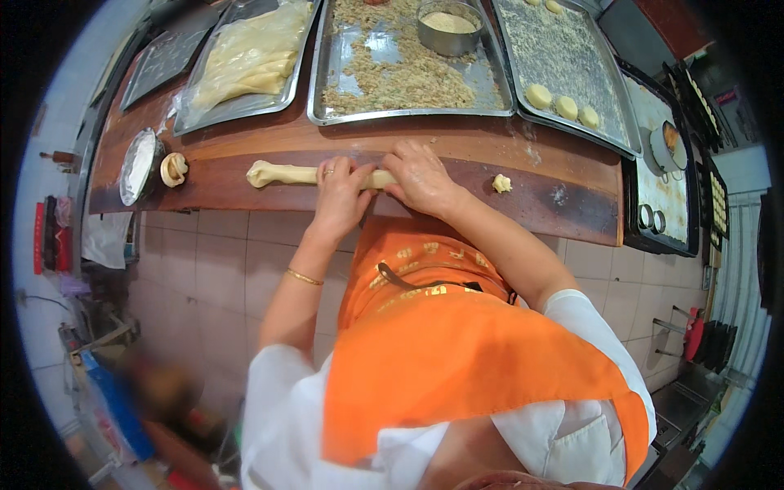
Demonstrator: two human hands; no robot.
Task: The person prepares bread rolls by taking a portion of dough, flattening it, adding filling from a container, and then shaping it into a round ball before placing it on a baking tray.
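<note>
A pale dough roll (286,175) lies along the front of the wooden table (220,147), its left end knobbly and slightly flared. My left hand (339,192) is closed over the middle of the roll, thumb toward me. Right beside it, my right hand (423,180) grips the roll's right end, and its fingers hide that tip. To the right of my hands sits a small torn lump of dough (502,184). At the far left, a coiled piece of dough (174,169) stands next to a metal bowl (140,167) of white flour.
Along the back stand a tray (282,102) of plastic-covered dough, a tray (327,114) of crumbly filling with a round tin (449,28), and a floured tray (563,73) with several dough rounds (566,107). A black baking tray (661,212) with metal rings is at the right.
</note>
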